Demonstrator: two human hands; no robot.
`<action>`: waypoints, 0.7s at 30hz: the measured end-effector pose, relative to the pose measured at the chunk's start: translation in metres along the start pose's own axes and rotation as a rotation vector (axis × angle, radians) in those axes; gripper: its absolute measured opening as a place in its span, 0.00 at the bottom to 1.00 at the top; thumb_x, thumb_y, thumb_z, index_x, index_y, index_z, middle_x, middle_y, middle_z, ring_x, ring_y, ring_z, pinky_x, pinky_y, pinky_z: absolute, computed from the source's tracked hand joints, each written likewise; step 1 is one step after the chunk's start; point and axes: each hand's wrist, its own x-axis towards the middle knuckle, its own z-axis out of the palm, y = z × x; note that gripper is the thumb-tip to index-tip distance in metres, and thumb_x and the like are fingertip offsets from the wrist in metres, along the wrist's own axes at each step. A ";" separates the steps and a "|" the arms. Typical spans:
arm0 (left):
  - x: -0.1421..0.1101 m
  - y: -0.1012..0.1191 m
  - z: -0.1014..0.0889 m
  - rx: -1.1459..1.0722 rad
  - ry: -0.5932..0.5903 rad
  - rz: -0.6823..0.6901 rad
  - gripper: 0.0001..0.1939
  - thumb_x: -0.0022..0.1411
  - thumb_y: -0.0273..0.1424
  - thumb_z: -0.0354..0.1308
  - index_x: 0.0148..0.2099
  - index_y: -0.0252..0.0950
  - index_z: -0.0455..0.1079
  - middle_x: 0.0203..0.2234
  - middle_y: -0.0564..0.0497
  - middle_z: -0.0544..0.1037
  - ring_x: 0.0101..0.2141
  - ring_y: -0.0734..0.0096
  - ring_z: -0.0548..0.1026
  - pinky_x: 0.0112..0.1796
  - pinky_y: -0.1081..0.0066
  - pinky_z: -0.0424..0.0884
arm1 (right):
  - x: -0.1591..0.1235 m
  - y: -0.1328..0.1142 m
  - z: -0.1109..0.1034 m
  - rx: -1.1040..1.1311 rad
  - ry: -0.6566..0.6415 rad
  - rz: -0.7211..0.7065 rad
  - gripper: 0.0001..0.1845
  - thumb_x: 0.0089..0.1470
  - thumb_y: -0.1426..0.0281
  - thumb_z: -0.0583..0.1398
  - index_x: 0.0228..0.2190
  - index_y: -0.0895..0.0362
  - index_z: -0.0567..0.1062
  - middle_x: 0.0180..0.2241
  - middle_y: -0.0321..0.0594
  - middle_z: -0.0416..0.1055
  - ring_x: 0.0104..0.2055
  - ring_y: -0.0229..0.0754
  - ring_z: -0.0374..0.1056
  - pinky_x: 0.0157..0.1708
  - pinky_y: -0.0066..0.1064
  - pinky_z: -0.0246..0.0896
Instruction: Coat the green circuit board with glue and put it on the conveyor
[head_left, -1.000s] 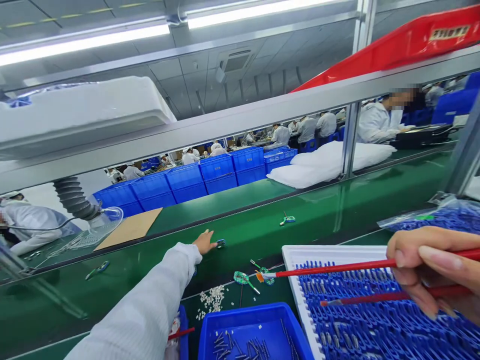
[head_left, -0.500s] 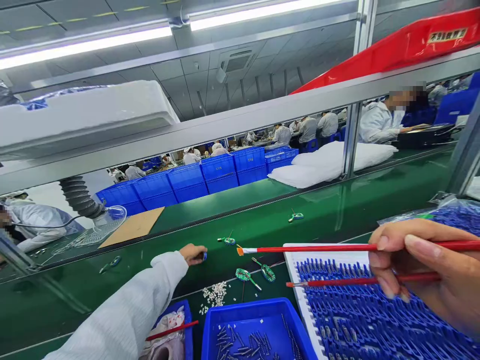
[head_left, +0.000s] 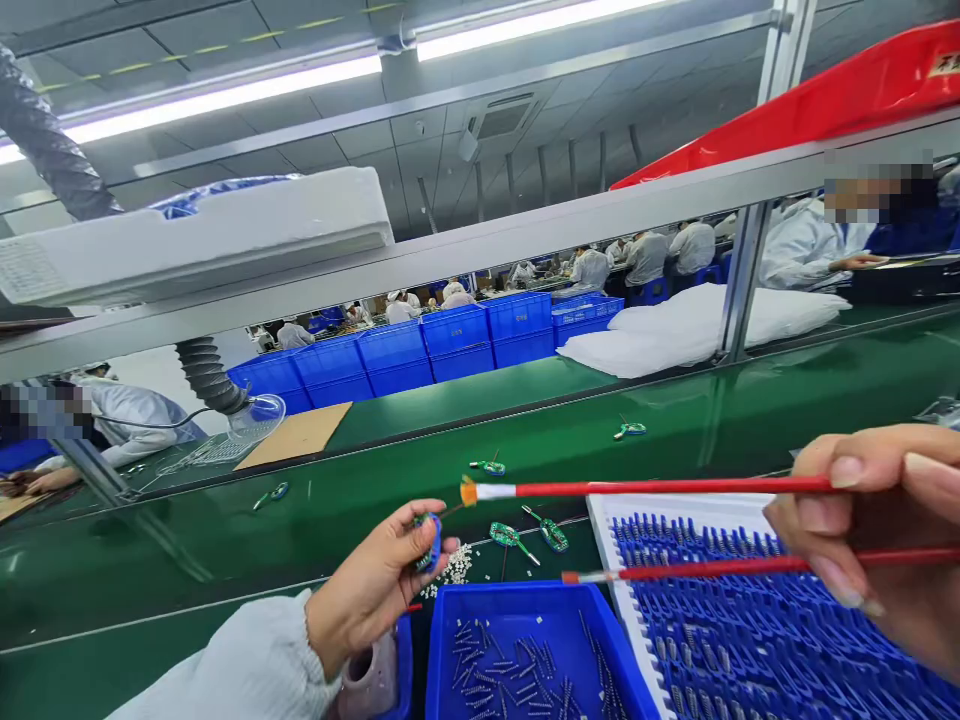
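My left hand (head_left: 375, 590) pinches a small blue and green circuit part (head_left: 430, 537) between thumb and fingers, lifted above the front edge of the green conveyor belt (head_left: 315, 510). My right hand (head_left: 877, 530) grips two red-handled brushes (head_left: 660, 488), the upper one with an orange tip that points at the held part. The lower brush (head_left: 735, 568) lies across a white tray of blue pieces (head_left: 600, 520). Two green circuit parts (head_left: 525, 535) rest on the belt between my hands.
A blue bin of small metal springs (head_left: 517, 660) stands below my hands, a heap of small white bits (head_left: 454, 568) beside it. More green parts (head_left: 487, 466) lie farther along the belt. Blue crates (head_left: 450, 345), white foam (head_left: 675, 325), an extraction hose (head_left: 210, 375) and seated workers are beyond.
My left hand has drawn back from the belt with the small part pinched in it. My right hand has swung the brushes left, towards the part.
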 end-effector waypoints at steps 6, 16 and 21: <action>-0.020 -0.018 -0.006 0.085 -0.182 0.057 0.33 0.37 0.22 0.72 0.49 0.39 0.69 0.52 0.45 0.69 0.42 0.62 0.75 0.39 0.69 0.72 | -0.007 0.005 0.009 -0.008 -0.068 0.114 0.11 0.57 0.62 0.58 0.25 0.53 0.70 0.19 0.38 0.60 0.11 0.39 0.57 0.06 0.25 0.56; -0.029 -0.017 -0.010 0.189 -0.465 0.127 0.29 0.51 0.27 0.65 0.55 0.48 0.64 0.59 0.46 0.60 0.53 0.52 0.65 0.50 0.58 0.63 | -0.013 0.007 0.028 -0.099 -0.184 0.107 0.13 0.58 0.60 0.58 0.25 0.53 0.72 0.18 0.37 0.62 0.10 0.37 0.58 0.06 0.22 0.57; -0.032 -0.015 -0.007 0.227 -0.460 0.168 0.28 0.52 0.27 0.64 0.54 0.51 0.64 0.57 0.49 0.63 0.53 0.55 0.66 0.50 0.62 0.64 | -0.019 0.014 0.020 -0.130 -0.184 0.128 0.12 0.60 0.61 0.56 0.28 0.53 0.71 0.19 0.37 0.62 0.12 0.39 0.58 0.07 0.24 0.58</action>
